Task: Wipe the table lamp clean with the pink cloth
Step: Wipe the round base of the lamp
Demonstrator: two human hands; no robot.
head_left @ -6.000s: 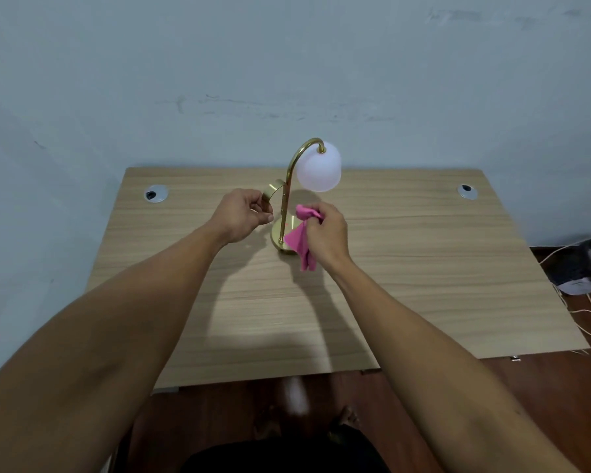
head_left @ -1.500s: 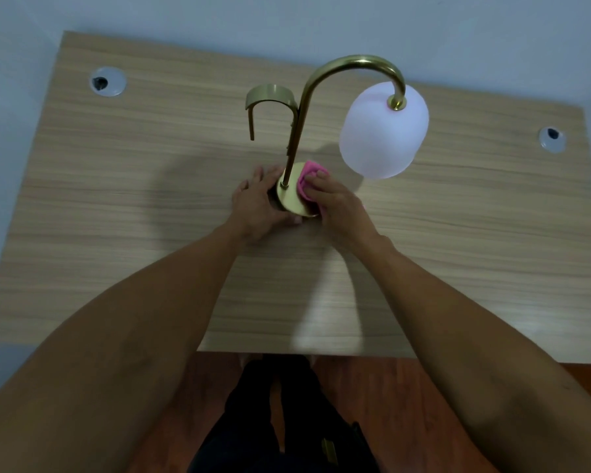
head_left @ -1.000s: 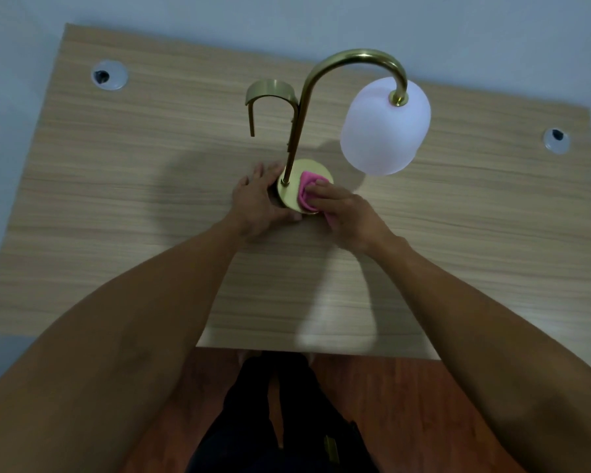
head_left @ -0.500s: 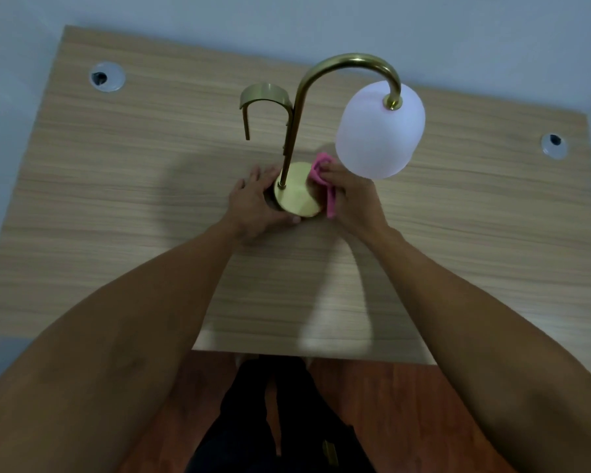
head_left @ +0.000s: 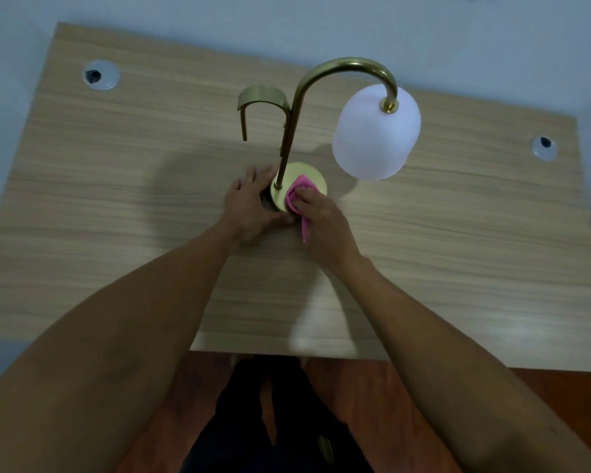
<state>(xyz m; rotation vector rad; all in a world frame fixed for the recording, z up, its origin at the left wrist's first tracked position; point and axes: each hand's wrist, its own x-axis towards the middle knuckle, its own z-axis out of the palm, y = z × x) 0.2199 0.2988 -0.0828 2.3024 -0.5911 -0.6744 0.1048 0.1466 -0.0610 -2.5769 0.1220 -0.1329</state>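
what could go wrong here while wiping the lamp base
1. The white shade hangs out to one side on the curved brass stem, so the lamp looks top-heavy. A hard push from the right hand rubbing the pink cloth on the round brass base might tip it.
2. The left hand steadies the base with flat fingers only, so the base may slide on the wooden table.

We see a dim, bluish, even light with soft shadows of the arms and lamp [head_left: 338,131] falling away across the wooden table [head_left: 116,199]. A pale glare patch sits near the table's front edge. Wide-angle distortion bows the table's edges, and detail looks soft throughout.
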